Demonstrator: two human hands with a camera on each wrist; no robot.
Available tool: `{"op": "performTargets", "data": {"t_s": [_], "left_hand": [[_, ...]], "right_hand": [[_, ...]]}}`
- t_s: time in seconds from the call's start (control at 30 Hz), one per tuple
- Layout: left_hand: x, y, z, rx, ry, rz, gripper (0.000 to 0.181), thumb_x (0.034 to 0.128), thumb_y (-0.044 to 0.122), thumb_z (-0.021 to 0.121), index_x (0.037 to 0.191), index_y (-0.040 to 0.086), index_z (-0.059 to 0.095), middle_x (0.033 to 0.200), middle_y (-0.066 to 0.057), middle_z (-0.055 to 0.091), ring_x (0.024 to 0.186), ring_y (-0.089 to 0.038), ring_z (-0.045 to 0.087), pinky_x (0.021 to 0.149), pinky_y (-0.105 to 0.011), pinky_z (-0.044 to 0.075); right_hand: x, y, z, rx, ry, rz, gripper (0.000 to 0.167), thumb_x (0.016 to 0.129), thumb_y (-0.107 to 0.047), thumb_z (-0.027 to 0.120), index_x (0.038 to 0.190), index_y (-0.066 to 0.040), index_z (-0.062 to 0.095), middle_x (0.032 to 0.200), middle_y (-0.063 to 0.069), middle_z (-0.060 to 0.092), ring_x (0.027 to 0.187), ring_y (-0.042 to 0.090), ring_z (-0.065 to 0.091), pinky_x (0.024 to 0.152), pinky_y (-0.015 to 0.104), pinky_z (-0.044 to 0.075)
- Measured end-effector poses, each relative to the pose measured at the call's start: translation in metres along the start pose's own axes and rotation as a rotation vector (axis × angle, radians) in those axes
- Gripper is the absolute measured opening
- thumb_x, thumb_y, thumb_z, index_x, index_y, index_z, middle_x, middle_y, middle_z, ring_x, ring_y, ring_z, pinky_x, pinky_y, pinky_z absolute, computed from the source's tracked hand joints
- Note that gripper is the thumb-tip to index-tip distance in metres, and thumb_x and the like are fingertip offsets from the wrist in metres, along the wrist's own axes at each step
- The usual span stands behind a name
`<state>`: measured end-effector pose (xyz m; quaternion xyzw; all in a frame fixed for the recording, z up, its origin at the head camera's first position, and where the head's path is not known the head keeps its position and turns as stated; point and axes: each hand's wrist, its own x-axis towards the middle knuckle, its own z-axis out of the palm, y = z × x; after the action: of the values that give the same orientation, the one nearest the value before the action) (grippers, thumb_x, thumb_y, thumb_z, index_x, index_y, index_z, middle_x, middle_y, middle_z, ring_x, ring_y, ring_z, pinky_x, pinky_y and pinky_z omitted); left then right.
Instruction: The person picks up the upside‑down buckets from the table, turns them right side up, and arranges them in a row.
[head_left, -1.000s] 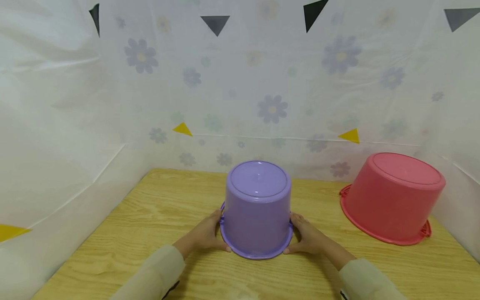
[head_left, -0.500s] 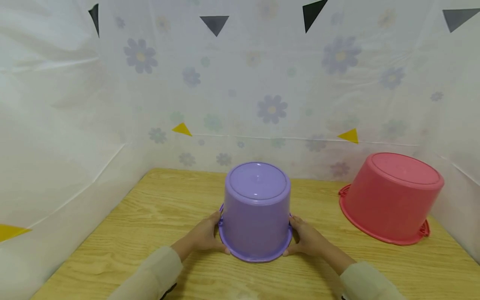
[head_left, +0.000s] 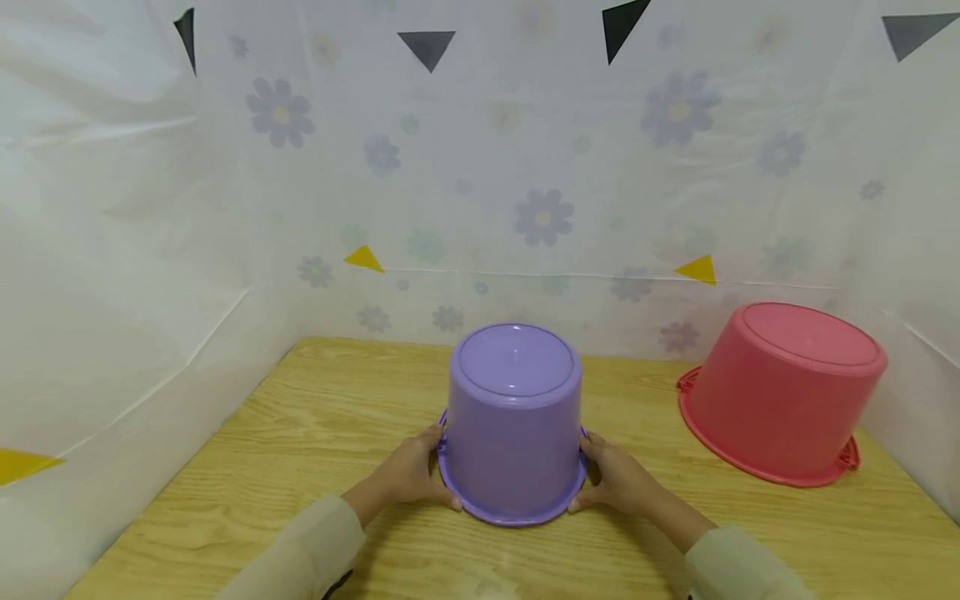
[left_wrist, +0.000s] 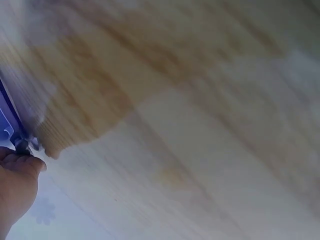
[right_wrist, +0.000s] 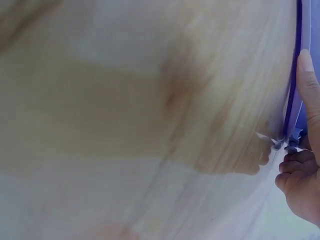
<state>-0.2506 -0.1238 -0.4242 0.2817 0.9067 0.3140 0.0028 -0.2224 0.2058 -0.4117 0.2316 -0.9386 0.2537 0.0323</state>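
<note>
My left hand (head_left: 407,471) and right hand (head_left: 618,477), half curled, gripped the purple bucket (head_left: 515,450) low on opposite sides, probably for balance; there it stood, upturned, lower centre of frame.

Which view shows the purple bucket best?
The head view: it shows the upturned purple bucket almost whole. The left wrist view catches only a sliver at its left edge; the right wrist, a strip at its right.
</note>
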Motion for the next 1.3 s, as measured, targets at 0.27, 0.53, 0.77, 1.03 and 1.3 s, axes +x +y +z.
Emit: {"op": "performTargets", "data": {"t_s": [0.27,0.53,0.77,1.03,1.3], "left_hand": [[-0.003,0.003,-0.005,0.004,-0.020,-0.037,0.116,0.0529,0.044,0.086,0.138,-0.013,0.030,0.141,-0.033,0.032,0.131,-0.042,0.036,0.108,-0.049,0.032],[-0.006,0.008,-0.013,-0.066,-0.012,-0.010,0.116,0.0528,0.041,0.086,0.140,-0.010,0.029,0.140,-0.029,0.037,0.128,-0.039,0.042,0.107,-0.048,0.034],[-0.008,0.009,-0.022,-0.101,-0.027,-0.053,0.113,0.0586,0.046,0.082,0.140,-0.009,0.026,0.138,-0.027,0.040,0.126,-0.040,0.044,0.101,-0.049,0.041],[-0.008,0.014,-0.031,-0.229,-0.007,-0.074,0.102,0.0684,0.043,0.079,0.139,-0.011,0.027,0.137,-0.030,0.040,0.129,-0.042,0.036,0.103,-0.052,0.037],[-0.006,0.020,-0.033,-0.330,0.045,-0.094,0.097,0.0732,0.050,0.073,0.139,-0.008,0.031,0.139,-0.028,0.038,0.123,-0.039,0.046,0.101,-0.046,0.042]], "right_hand": [[-0.003,-0.004,-0.004,0.023,-0.009,0.000,0.105,0.057,-0.041,0.084,0.132,0.017,0.038,0.134,0.040,0.037,0.125,0.051,0.039,0.102,0.057,0.034],[-0.007,-0.006,-0.008,0.070,-0.011,-0.026,0.103,0.060,-0.042,0.079,0.132,0.018,0.035,0.136,0.040,0.035,0.126,0.049,0.038,0.102,0.056,0.033],[-0.011,-0.011,-0.015,0.181,-0.025,-0.032,0.101,0.068,-0.041,0.075,0.134,0.019,0.029,0.138,0.036,0.032,0.129,0.049,0.033,0.102,0.057,0.032],[-0.010,-0.016,-0.029,0.193,0.018,-0.045,0.088,0.076,-0.035,0.071,0.136,0.015,0.030,0.135,0.036,0.036,0.125,0.050,0.037,0.097,0.055,0.039],[-0.009,-0.023,-0.040,0.246,0.057,-0.037,0.077,0.081,-0.026,0.070,0.134,0.016,0.033,0.135,0.039,0.034,0.126,0.051,0.034,0.097,0.055,0.037]]}}
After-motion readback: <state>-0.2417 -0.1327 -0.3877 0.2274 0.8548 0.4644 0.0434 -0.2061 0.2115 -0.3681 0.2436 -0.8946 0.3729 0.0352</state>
